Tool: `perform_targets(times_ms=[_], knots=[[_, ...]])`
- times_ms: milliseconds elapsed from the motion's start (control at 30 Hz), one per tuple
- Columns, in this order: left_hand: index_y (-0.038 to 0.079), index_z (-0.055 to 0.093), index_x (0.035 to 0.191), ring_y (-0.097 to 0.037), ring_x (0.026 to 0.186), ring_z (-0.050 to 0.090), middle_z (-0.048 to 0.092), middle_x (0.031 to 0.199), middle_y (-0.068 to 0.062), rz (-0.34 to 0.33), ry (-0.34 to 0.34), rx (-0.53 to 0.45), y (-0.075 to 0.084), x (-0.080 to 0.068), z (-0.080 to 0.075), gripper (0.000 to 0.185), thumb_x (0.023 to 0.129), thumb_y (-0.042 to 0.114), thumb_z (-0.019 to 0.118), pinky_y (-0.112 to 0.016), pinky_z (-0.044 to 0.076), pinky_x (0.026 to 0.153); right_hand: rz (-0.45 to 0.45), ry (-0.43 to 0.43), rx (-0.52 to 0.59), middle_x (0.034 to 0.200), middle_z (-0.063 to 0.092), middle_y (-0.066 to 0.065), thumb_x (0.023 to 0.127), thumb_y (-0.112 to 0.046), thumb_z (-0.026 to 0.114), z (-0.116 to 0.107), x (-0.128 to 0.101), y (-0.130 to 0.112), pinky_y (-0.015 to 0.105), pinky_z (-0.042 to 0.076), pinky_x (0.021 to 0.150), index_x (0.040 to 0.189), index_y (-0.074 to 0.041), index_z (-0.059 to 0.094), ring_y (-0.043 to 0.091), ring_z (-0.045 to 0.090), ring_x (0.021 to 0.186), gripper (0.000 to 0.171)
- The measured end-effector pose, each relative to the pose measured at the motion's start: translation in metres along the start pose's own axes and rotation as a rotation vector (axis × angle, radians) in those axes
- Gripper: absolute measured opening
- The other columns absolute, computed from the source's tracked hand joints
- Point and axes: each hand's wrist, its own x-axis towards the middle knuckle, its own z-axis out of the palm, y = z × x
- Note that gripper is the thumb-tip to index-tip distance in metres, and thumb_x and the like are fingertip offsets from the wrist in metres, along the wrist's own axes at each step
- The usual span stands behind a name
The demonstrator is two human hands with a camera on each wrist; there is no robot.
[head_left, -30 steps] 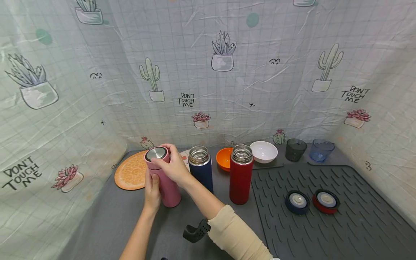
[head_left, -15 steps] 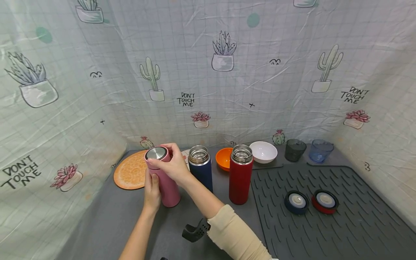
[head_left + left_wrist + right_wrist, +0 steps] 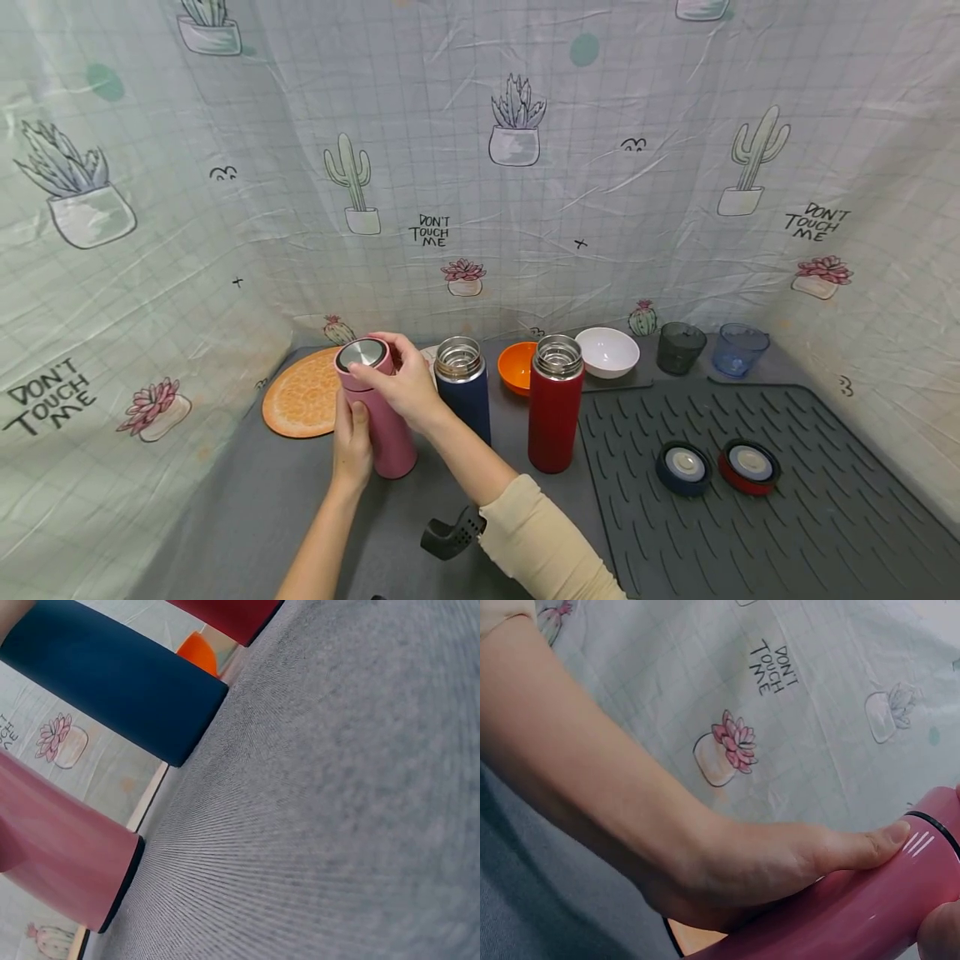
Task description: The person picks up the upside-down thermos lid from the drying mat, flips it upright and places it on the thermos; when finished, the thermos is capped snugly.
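Observation:
A pink flask [image 3: 386,429] stands upright on the grey table, with its steel-topped lid [image 3: 362,355] on. My left hand [image 3: 351,442] grips the flask's body low down; the right wrist view shows that hand [image 3: 780,862] wrapped around the pink body [image 3: 855,915]. My right hand [image 3: 401,383] grips the lid from the right side. A navy flask [image 3: 465,392] and a red flask [image 3: 556,404] stand to the right, both without lids. The left wrist view shows the pink flask's base [image 3: 67,870] and the navy flask [image 3: 112,690].
A navy lid [image 3: 684,466] and a red lid [image 3: 751,464] lie on the ribbed dark mat [image 3: 787,533]. Behind are an orange bowl [image 3: 517,367], a white bowl [image 3: 608,350], a dark cup [image 3: 681,346] and a blue cup [image 3: 739,348]. An orange round mat [image 3: 303,396] lies at left.
My right hand's fingers have shifted slightly around the pink lid; the flask and left hand have stayed in place.

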Motion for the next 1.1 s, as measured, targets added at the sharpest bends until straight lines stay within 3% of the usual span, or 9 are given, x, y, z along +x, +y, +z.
perform_targets(times_ms=[167, 367, 500, 633, 767, 933, 1000, 1100], knots=[[0.0, 0.033, 0.135, -0.012, 0.095, 0.048, 0.048, 0.111, 0.002, -0.008, 0.0, 0.007, -0.015, 0.001, -0.004, 0.04, 0.1, 0.019, 0.031, -0.019, 0.041, 0.075, 0.02, -0.011, -0.087, 0.113, 0.054, 0.008, 0.083, -0.009, 0.065, 0.002, 0.0, -0.004, 0.024, 0.048, 0.08, 0.126, 0.0, 0.046, 0.011, 0.056, 0.096, 0.048], [-0.004, 0.037, 0.126, -0.009, 0.088, 0.048, 0.049, 0.103, 0.005, 0.012, -0.009, 0.014, 0.0, 0.003, -0.007, 0.032, 0.1, 0.013, 0.029, -0.018, 0.04, 0.071, 0.004, -0.028, -0.323, 0.13, 0.045, 0.003, 0.085, -0.022, 0.063, -0.002, -0.006, -0.016, 0.029, 0.039, 0.091, 0.136, -0.011, 0.039, 0.015, 0.038, 0.118, 0.058], [-0.002, 0.039, 0.126, -0.011, 0.087, 0.05, 0.051, 0.102, 0.003, 0.013, -0.014, -0.018, -0.012, 0.005, -0.01, 0.032, 0.098, 0.01, 0.03, -0.019, 0.041, 0.071, -0.061, -0.084, -0.367, 0.134, 0.042, 0.002, 0.089, -0.02, 0.058, -0.012, -0.012, -0.028, 0.035, 0.036, 0.096, 0.14, -0.015, 0.034, 0.015, 0.032, 0.125, 0.057], [-0.002, 0.034, 0.135, -0.013, 0.103, 0.048, 0.049, 0.117, 0.0, 0.005, 0.004, -0.064, -0.008, 0.008, -0.011, 0.042, 0.095, 0.011, 0.032, -0.019, 0.041, 0.08, -0.121, -0.169, -0.381, 0.14, 0.036, 0.003, 0.091, -0.013, 0.052, -0.021, -0.021, -0.043, 0.037, 0.036, 0.097, 0.143, -0.016, 0.028, 0.015, 0.03, 0.128, 0.057], [-0.004, 0.027, 0.139, -0.017, 0.121, 0.037, 0.04, 0.133, -0.013, 0.075, 0.064, -0.004, 0.02, 0.011, -0.011, 0.05, 0.091, 0.008, 0.036, -0.025, 0.032, 0.094, -0.202, -0.271, -0.358, 0.141, 0.033, 0.016, 0.09, 0.0, 0.049, -0.027, -0.04, -0.07, 0.036, 0.03, 0.103, 0.142, -0.002, 0.025, 0.023, 0.031, 0.129, 0.057], [-0.012, 0.035, 0.131, -0.025, 0.124, 0.032, 0.039, 0.131, -0.029, 0.281, 0.197, 0.174, 0.071, 0.015, -0.01, 0.055, 0.081, 0.01, 0.042, -0.031, 0.023, 0.089, -0.339, -0.36, -0.276, 0.135, 0.038, 0.023, 0.087, 0.011, 0.049, -0.048, -0.068, -0.075, 0.038, 0.026, 0.106, 0.135, 0.007, 0.029, 0.026, 0.036, 0.125, 0.052], [-0.012, 0.04, 0.127, -0.024, 0.12, 0.035, 0.043, 0.128, -0.029, 0.352, 0.254, 0.2, 0.087, 0.015, -0.01, 0.055, 0.078, 0.013, 0.044, -0.028, 0.023, 0.086, -0.354, -0.374, -0.257, 0.133, 0.04, 0.023, 0.087, 0.012, 0.049, -0.06, -0.081, -0.071, 0.038, 0.026, 0.106, 0.134, 0.006, 0.033, 0.026, 0.036, 0.125, 0.05], [-0.014, 0.045, 0.12, -0.021, 0.114, 0.04, 0.049, 0.12, -0.028, 0.445, 0.28, 0.237, 0.1, 0.013, -0.007, 0.054, 0.075, 0.016, 0.047, -0.026, 0.026, 0.084, -0.308, -0.355, -0.25, 0.13, 0.043, 0.021, 0.086, 0.013, 0.049, -0.082, -0.104, -0.072, 0.038, 0.026, 0.106, 0.132, 0.005, 0.036, 0.026, 0.037, 0.125, 0.048]])
